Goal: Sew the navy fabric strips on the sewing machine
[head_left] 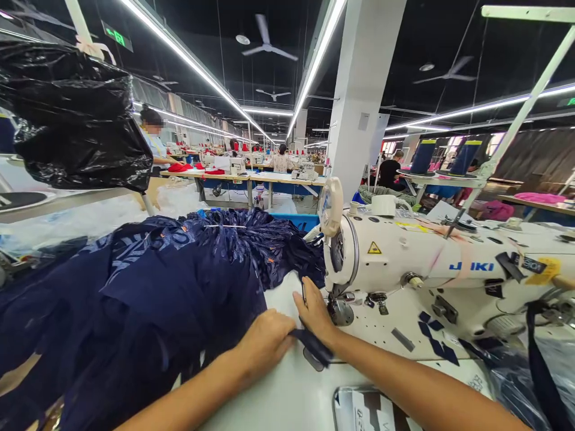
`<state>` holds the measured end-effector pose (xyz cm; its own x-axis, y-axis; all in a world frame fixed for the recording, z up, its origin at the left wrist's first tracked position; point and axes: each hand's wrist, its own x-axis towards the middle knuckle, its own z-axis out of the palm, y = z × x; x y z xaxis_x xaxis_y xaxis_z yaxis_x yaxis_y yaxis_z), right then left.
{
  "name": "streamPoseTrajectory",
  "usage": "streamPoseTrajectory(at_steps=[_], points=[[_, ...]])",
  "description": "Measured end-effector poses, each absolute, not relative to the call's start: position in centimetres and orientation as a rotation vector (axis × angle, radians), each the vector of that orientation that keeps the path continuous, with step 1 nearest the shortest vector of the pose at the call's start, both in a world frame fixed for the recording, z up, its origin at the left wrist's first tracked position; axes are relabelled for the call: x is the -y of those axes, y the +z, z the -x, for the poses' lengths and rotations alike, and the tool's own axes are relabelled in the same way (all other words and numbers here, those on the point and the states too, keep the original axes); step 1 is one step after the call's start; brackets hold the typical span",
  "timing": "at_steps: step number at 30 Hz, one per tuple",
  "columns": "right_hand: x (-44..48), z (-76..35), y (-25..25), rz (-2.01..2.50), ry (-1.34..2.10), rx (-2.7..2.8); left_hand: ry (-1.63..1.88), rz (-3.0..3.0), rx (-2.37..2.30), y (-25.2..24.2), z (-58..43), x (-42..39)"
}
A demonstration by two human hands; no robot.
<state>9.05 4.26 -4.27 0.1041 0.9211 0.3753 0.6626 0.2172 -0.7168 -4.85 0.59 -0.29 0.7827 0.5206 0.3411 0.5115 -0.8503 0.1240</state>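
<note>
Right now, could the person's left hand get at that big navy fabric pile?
Probably yes: the left hand is right beside the navy fabric pile, with nothing visible between them, though it seems to be holding a narrow navy strip.

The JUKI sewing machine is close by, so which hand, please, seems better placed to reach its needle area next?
Probably the right hand: it lies closer to the needle area of the JUKI sewing machine, while the left hand is farther off, holding the navy fabric strip.
</note>
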Motion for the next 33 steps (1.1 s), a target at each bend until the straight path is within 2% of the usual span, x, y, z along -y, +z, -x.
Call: streamPoseTrajectory(at_steps=[5, 13, 18, 21, 27, 30, 33], points=[[-6.0, -6.4, -2.6, 1.53, 0.424, 1.568, 0.446, -2.342, -0.699, -0.7, 1.9, 2.4], [-2.7, -8.6, -0.8, 1.366, 0.602, 1.723, 0.431, -2.252, -0.812, -1.8, 0.2, 1.9], [3.2, -12.6, 1.6, 1.298, 0.707, 1.991, 0.623, -2.274, -0.835, -2.8, 0.1, 3.0], [5.1, -16.6, 1.9, 1.272, 0.533, 2.139, 0.694, -2.361, -0.819, -2.5, -1.0, 3.3], [2.5, -23.9, -0.3, 1.753, -0.22, 2.05, 0.712, -2.937, -0.796, -0.9, -4.5, 1.2], [0.7, -25.1, -1.0, 1.85, -0.331, 2.0, 0.564, -3.022, -0.804, -0.8, -5.0, 0.3], [0.1, -25.1, -1.7, 1.827, -0.288, 2.035, 0.528, -2.966, -0.846, -1.1, -4.3, 0.5]])
